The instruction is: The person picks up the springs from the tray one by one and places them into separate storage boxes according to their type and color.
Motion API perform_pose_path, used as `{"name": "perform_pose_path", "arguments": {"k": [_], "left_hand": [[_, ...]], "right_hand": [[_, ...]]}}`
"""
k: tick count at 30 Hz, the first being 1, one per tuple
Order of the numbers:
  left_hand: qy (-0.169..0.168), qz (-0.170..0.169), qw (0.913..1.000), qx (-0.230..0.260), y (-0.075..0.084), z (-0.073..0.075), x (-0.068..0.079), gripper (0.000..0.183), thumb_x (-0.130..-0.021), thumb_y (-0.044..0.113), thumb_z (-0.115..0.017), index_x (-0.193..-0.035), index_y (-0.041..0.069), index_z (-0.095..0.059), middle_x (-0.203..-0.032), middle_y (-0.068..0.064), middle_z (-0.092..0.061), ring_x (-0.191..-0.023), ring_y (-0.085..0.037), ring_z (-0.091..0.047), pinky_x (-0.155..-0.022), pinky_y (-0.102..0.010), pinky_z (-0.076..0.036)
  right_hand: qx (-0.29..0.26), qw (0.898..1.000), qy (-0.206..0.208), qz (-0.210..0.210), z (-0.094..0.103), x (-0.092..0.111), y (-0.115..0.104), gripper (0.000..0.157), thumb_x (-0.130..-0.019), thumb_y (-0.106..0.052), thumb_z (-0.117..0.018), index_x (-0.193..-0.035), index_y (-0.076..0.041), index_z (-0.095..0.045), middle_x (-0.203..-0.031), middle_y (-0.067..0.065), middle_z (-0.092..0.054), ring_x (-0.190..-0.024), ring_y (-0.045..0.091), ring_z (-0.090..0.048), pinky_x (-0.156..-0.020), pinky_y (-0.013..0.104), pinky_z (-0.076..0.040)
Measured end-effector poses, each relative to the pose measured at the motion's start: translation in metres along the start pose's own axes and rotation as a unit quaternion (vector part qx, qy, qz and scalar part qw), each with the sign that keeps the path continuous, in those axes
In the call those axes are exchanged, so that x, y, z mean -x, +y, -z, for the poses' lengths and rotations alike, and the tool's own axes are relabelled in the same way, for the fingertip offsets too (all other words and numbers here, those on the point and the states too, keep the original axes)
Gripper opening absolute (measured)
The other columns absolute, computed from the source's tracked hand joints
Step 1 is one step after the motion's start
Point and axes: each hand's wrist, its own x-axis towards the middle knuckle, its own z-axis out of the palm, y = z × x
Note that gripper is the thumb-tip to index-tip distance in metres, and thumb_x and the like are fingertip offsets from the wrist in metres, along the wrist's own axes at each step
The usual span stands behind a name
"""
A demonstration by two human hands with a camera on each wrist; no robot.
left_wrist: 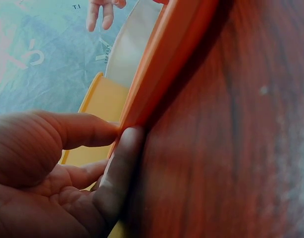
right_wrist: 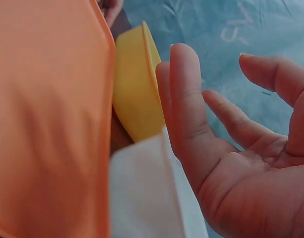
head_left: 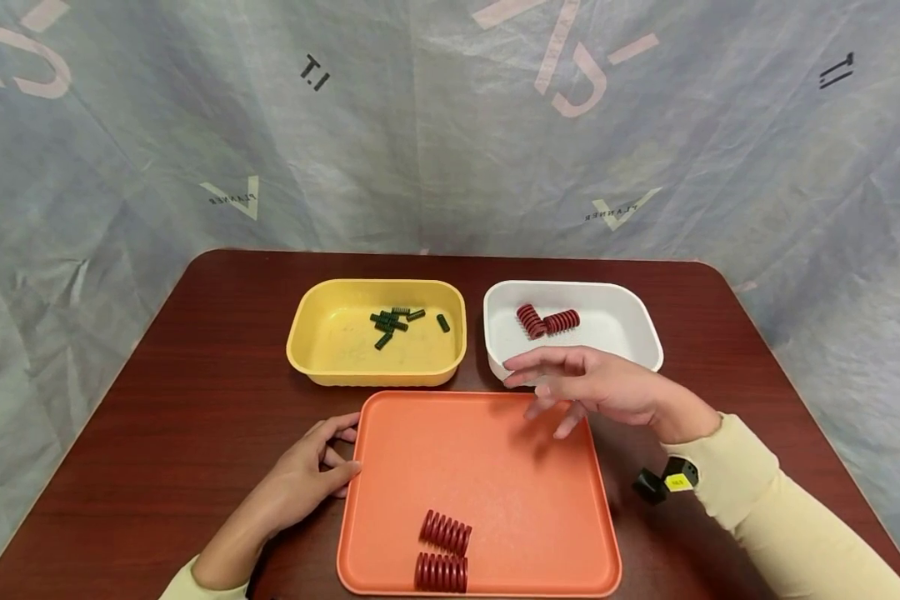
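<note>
My left hand (head_left: 300, 483) is at the left edge of an orange tray (head_left: 495, 467), thumb and fingers at its rim. In the left wrist view, the thumb (left_wrist: 90, 130) meets the rim while a finger (left_wrist: 123, 168) lies against the outer wall. Over the tray's far right corner hangs my right hand (head_left: 596, 387), fingers spread and holding nothing, overlapping the white bin's front edge. Two red coil springs (head_left: 446, 533) lie side by side at the tray's near edge. Behind it, the white bin (head_left: 637, 333) contains two more red springs (head_left: 561, 322).
A yellow bin (head_left: 315, 342) stands beyond the tray to the left, with several small dark green springs (head_left: 388, 323) in it. The dark red-brown table (head_left: 157, 417) extends on both sides. A grey printed sheet (head_left: 420, 125) hangs behind the table.
</note>
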Motion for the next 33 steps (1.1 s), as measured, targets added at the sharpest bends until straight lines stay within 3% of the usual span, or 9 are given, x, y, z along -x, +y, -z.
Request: {"name": "perform_pose_path", "arguments": {"k": [8,12,18,27,33], "left_hand": [[0.007,0.012,0.9999,0.001,0.0,-0.001,0.0,0.064,-0.094,0.0,-0.073,-0.151,0.004,-0.046,-0.133,-0.018,-0.049,-0.085,-0.022,-0.067,-0.064,-0.033,-0.063],[0.007,0.014,0.9999,0.002,0.0,-0.001,0.0,0.064,-0.094,0.0,-0.073,-0.151,0.003,-0.045,-0.133,-0.018,-0.049,-0.085,-0.022,-0.067,-0.065,-0.033,-0.063],[0.005,0.011,0.9999,0.005,0.0,0.0,0.0,0.063,-0.094,0.0,-0.072,-0.152,0.003,-0.045,-0.134,-0.019,-0.048,-0.085,-0.022,-0.067,-0.065,-0.034,-0.063],[0.011,0.007,0.9999,-0.004,0.001,-0.002,-0.001,0.062,-0.094,-0.002,-0.071,-0.151,0.004,-0.046,-0.132,-0.021,-0.049,-0.085,-0.021,-0.067,-0.066,-0.033,-0.063],[0.014,0.009,0.9998,-0.008,0.003,-0.003,0.0,0.062,-0.094,-0.003,-0.071,-0.151,0.005,-0.047,-0.132,-0.021,-0.05,-0.085,-0.021,-0.067,-0.066,-0.033,-0.063]], "right_hand": [[-0.056,0.998,-0.034,-0.014,-0.019,-0.004,0.021,0.047,-0.105,-0.002,-0.056,-0.151,-0.004,-0.048,-0.15,0.027,-0.049,-0.116,0.05,-0.063,-0.075,0.04,-0.065],[-0.074,0.996,-0.045,-0.024,-0.028,-0.009,0.03,0.046,-0.105,-0.002,-0.056,-0.15,-0.005,-0.05,-0.151,0.032,-0.045,-0.118,0.056,-0.059,-0.077,0.048,-0.064],[-0.102,0.991,-0.066,-0.048,-0.041,-0.017,0.045,0.051,-0.105,0.001,-0.052,-0.154,0.003,-0.039,-0.152,0.032,-0.042,-0.118,0.049,-0.062,-0.079,0.057,-0.062],[-0.099,0.987,-0.101,-0.08,-0.064,-0.03,0.059,0.05,-0.105,0.001,-0.053,-0.154,0.0,-0.043,-0.151,0.026,-0.048,-0.11,0.039,-0.068,-0.071,0.049,-0.064],[-0.101,0.977,-0.154,-0.107,-0.072,-0.035,0.064,0.053,-0.106,-0.003,-0.056,-0.157,-0.007,-0.041,-0.155,0.019,-0.045,-0.106,0.034,-0.071,-0.068,0.042,-0.065]]}}
